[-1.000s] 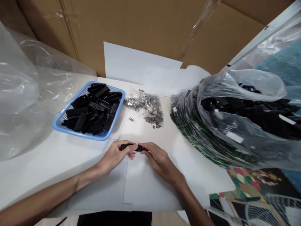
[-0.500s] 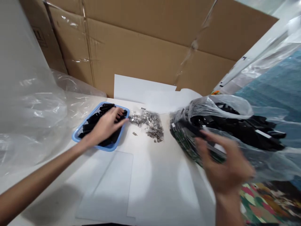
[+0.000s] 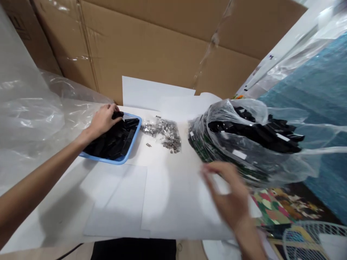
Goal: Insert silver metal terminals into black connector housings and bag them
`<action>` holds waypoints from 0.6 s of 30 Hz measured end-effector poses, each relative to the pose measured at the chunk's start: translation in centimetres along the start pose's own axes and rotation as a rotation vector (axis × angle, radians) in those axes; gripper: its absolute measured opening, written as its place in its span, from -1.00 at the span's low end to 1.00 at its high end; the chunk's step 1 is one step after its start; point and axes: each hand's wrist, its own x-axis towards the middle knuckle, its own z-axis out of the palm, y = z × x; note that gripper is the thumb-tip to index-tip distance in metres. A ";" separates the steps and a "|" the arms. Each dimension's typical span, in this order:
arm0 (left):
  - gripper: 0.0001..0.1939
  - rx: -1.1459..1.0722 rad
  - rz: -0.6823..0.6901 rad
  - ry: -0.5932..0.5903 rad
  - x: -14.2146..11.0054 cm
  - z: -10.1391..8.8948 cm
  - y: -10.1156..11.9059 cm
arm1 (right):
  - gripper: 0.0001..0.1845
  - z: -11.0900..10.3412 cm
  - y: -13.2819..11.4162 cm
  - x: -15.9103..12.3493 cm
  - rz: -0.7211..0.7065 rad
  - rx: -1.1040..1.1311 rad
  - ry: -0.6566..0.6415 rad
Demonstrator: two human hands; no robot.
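At the far left corner of a blue basket [image 3: 132, 144] full of black plastic parts [image 3: 108, 144], my left hand [image 3: 103, 119] has its fingers bent around a black plastic part [image 3: 117, 115]. The fingertips are partly hidden. My right hand [image 3: 227, 195], smeared by motion, hovers over the front right of the white table, with fingers apart and nothing visible in them. Just beyond it, a clear plastic bag [image 3: 238, 155] bulges with black parts, some with white labels, and green boards show through its side. Small metal pieces [image 3: 165, 133] lie in a pile between basket and bag.
A single metal piece [image 3: 149, 145] lies apart from the pile. White sheets [image 3: 116, 202] cover the table's front. A cardboard wall [image 3: 151, 54] rises behind, and plastic film [image 3: 29, 119] hangs at left. A white wire basket [image 3: 311, 238] stands low at right.
My left hand has moved from the basket's middle to its far left corner. My right hand has drawn back from the bag toward the table's front. The view has shifted slightly.
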 end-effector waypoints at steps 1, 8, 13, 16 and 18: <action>-0.68 -0.025 -0.003 0.018 -0.4 -0.5 0.3 | -0.90 1.0 -2.5 -2.0 0.054 0.171 -0.193; -0.60 -0.713 0.235 -0.106 -9.5 0.9 7.9 | -0.69 5.5 -10.3 -11.8 0.239 0.421 -0.635; -0.70 -0.951 0.201 -0.566 -15.8 8.9 12.3 | -0.75 6.3 -11.1 -12.1 0.172 0.322 -0.552; -0.64 -0.962 0.175 -0.547 -16.1 11.7 11.7 | -0.72 6.1 -11.1 -11.5 0.069 0.249 -0.558; -0.64 -0.947 0.163 -0.506 -15.4 12.3 10.9 | -0.70 5.7 -10.9 -11.2 0.002 0.199 -0.559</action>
